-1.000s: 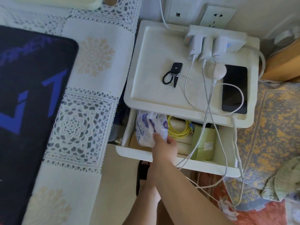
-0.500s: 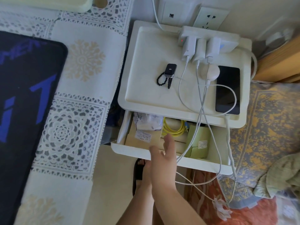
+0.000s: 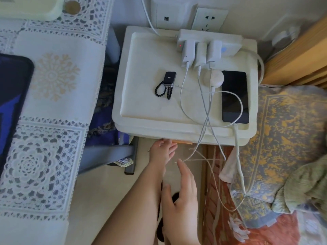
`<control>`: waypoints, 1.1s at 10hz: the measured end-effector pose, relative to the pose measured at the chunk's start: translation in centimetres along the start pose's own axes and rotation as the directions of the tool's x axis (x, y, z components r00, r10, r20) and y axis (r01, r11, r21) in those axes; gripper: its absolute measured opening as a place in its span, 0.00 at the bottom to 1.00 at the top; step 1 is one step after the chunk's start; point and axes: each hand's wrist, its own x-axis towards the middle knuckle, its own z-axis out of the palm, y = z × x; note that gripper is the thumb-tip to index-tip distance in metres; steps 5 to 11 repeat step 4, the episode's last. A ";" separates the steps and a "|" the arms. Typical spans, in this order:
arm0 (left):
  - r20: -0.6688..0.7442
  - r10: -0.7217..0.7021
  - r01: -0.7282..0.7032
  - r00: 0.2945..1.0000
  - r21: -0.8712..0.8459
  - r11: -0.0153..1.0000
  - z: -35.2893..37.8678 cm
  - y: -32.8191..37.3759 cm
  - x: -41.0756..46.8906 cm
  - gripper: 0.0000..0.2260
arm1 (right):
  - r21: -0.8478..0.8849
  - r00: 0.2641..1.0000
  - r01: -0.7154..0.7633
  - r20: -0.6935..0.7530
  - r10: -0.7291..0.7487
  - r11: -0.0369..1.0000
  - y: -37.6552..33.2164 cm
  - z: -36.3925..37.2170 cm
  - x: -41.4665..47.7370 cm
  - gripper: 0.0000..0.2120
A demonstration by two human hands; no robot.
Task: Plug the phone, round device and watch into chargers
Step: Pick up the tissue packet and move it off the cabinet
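Note:
The black phone (image 3: 234, 98) lies on the right of the white nightstand (image 3: 152, 110), a white cable meeting its near edge. The round white device (image 3: 213, 77) sits beside it with a cable running in. Left of them lies the black watch (image 3: 169, 78) on a beaded strap, a thin cable at its side. Three white chargers sit in the power strip (image 3: 210, 41) at the back. My left hand (image 3: 162, 149) touches the shut drawer front under the top's edge. My right hand (image 3: 182, 190) hovers lower, fingers apart, holding nothing, near the hanging cables (image 3: 203, 156).
A table with a lace cloth (image 3: 53, 85) and a dark mat (image 3: 12, 103) stands on the left. A bed with a patterned cover (image 3: 286, 138) and a wooden frame (image 3: 297, 55) is on the right. Wall sockets (image 3: 210, 18) are behind the nightstand.
The drawer was open with my right hand on a patterned pouch inside; the pouch was let go, the drawer is shut, and my right hand has drawn back.

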 end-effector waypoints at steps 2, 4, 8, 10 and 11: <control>0.032 -0.026 0.026 0.999 0.020 0.999 0.4 0.8 1.5 0.07 | -0.023 1.000 0.009 0.013 -0.008 1.000 0.6 -1.0 1.8 0.27; -0.007 0.061 -0.060 0.998 0.106 0.993 0.1 -0.1 2.2 0.12 | -0.112 0.991 0.131 0.008 -0.131 0.985 1.0 -1.6 2.8 0.27; -0.007 0.061 -0.060 0.998 0.106 0.993 0.1 -0.1 2.2 0.12 | -0.112 0.991 0.131 0.008 -0.131 0.985 1.0 -1.6 2.8 0.27; -0.007 0.061 -0.060 0.998 0.106 0.993 0.1 -0.1 2.2 0.12 | -0.112 0.991 0.131 0.008 -0.131 0.985 1.0 -1.6 2.8 0.27; -0.007 0.061 -0.060 0.998 0.106 0.993 0.1 -0.1 2.2 0.12 | -0.112 0.991 0.131 0.008 -0.131 0.985 1.0 -1.6 2.8 0.27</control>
